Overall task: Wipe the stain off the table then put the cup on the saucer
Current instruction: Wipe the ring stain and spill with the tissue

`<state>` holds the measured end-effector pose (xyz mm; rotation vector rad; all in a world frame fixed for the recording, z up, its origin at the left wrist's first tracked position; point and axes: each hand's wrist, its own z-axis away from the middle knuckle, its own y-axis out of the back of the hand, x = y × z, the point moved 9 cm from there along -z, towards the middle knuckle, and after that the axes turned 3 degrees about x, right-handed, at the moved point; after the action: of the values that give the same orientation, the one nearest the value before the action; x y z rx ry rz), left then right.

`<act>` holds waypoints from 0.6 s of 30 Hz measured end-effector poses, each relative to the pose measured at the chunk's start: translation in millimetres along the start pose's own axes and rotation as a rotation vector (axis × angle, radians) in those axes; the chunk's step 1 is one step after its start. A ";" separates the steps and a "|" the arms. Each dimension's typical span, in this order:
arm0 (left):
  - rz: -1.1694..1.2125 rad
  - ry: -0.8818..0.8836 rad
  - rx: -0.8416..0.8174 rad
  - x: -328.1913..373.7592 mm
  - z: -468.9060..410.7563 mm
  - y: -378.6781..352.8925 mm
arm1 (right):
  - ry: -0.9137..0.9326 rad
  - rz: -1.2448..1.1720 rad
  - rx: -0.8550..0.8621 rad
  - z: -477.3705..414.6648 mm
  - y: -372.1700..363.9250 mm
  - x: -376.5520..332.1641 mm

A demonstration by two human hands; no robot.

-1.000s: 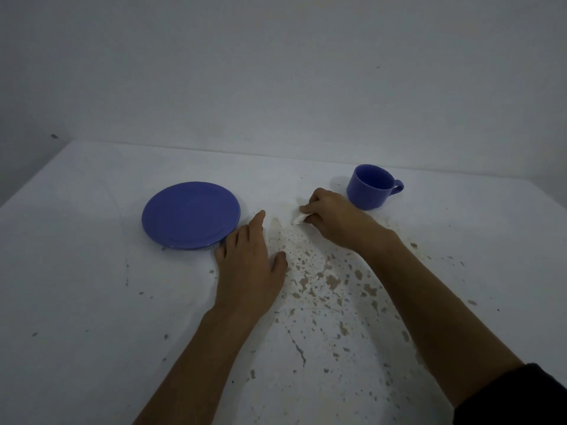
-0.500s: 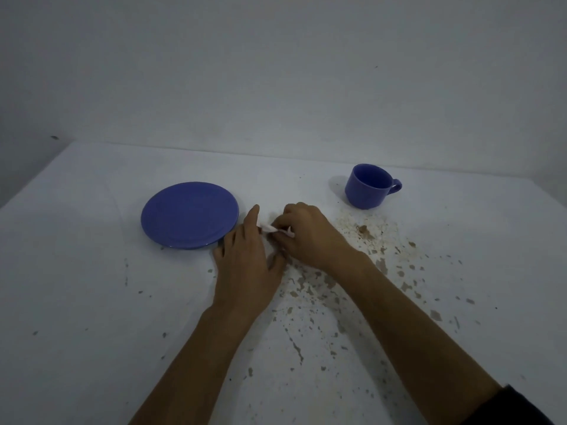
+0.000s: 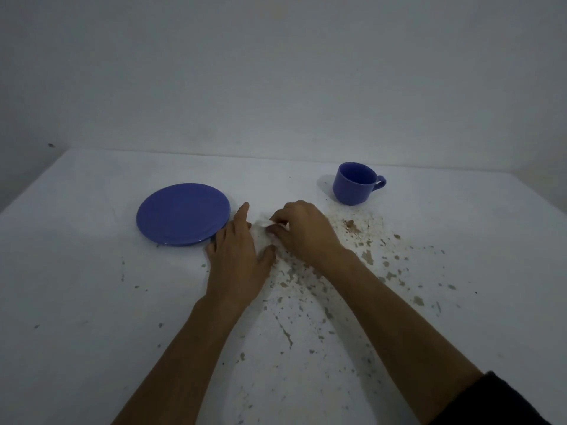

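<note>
A blue saucer (image 3: 183, 214) lies flat on the white table (image 3: 76, 271), left of centre. A blue cup (image 3: 356, 183) stands upright at the back right, its handle pointing right. Brown stain specks (image 3: 365, 256) are scattered over the table between the cup and the near edge. My left hand (image 3: 237, 259) rests palm down on the table, fingers spread, its fingertips next to the saucer's right rim. My right hand (image 3: 302, 231) is just to the right of it, fingers pinched on a small white tissue (image 3: 263, 223) pressed to the table.
A plain white wall (image 3: 276, 72) rises behind the table's far edge. The table's left edge runs diagonally at far left. More brown specks trail toward the near edge between my forearms.
My right hand has swept the tissue leftward from beside the cup to right next to my left hand. The stain near the cup has come into view. My left hand has stayed put.
</note>
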<state>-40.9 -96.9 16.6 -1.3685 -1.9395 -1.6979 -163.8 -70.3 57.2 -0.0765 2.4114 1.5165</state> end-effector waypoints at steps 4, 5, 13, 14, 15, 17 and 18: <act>0.030 -0.011 0.002 4.7 4.2 3.0 | -0.304 0.050 0.124 -0.5 18.9 56.0; 0.030 -0.013 0.004 5.8 4.8 3.5 | -0.299 0.080 0.121 1.6 16.2 53.8; 0.135 0.022 -0.032 8.4 9.1 14.1 | -0.117 -0.033 0.004 35.4 6.1 -7.6; 0.163 0.034 -0.041 9.7 11.6 16.0 | -0.113 -0.065 -0.011 42.3 10.3 -9.8; 0.180 0.045 -0.050 11.7 14.6 17.5 | -0.116 -0.094 -0.009 50.7 15.5 -11.1; 0.167 0.053 -0.068 18.6 22.9 19.9 | -0.166 -0.147 0.032 70.4 27.7 -8.7; 0.151 0.048 -0.079 24.3 28.4 21.2 | -0.206 -0.172 0.068 81.2 34.7 -5.2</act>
<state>-27.1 -62.7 38.5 -1.4484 -1.7143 -1.7350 -148.2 16.7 56.2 -0.1055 2.2295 1.2985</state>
